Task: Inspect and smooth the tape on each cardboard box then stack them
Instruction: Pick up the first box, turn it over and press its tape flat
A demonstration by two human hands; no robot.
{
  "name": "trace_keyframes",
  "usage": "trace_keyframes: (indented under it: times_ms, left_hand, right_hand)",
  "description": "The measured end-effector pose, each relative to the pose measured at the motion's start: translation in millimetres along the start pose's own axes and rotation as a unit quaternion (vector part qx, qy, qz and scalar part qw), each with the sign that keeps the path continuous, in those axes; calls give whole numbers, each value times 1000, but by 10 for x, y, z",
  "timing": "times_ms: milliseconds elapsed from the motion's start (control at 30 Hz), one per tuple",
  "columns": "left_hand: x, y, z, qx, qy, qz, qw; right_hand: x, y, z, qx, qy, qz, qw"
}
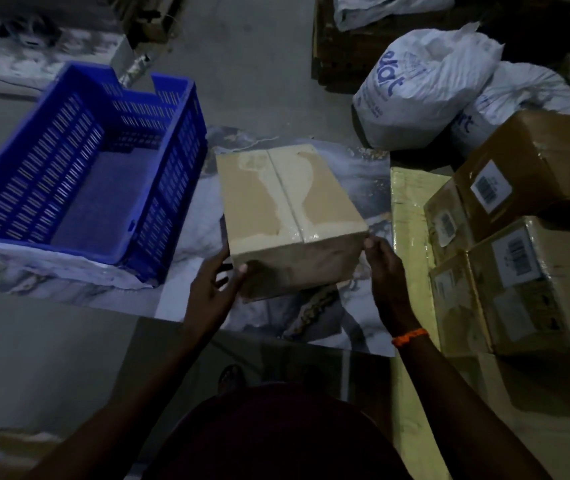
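Fingers (370, 244) of the right hand (384, 271) pinching the near right corner of the box (290, 202), left hand (214, 291) gripping its near left corner, box between blue crate (172, 188) and stacked boxes (519, 271); with corner holds only, likely to slip or tilt if lifted, wrinkling the tape (285, 195).

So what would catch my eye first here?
The cardboard box in the middle, with glossy tape along its top seam, held at its near corners by the left hand and right hand. Left of it stands a bright blue crate; on the right, labelled boxes are stacked, with white sacks behind them.
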State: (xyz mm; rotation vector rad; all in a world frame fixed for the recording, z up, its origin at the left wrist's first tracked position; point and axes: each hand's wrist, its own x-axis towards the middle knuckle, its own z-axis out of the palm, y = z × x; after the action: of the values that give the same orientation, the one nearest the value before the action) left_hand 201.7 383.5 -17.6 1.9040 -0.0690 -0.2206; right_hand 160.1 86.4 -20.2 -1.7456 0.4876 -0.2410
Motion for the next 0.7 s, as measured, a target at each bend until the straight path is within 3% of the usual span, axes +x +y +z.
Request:
trace_keyframes:
  times_ms: [300, 500, 600, 700]
  left_hand:
    - [368, 654, -276, -29, 47, 65, 996]
    - [623, 738, -377, -48, 51, 26, 997]
    - [719, 769, -296, -54, 57, -8, 997]
    - [760, 795, -201, -23, 49, 7, 999]
  right_hand:
    - [73, -717, -20, 41, 43, -89, 994]
    - [126, -869, -48, 62, 43, -65, 995]
    - [214, -836, -27, 36, 54, -31, 997]
    - [241, -770, -30, -18, 57, -26, 998]
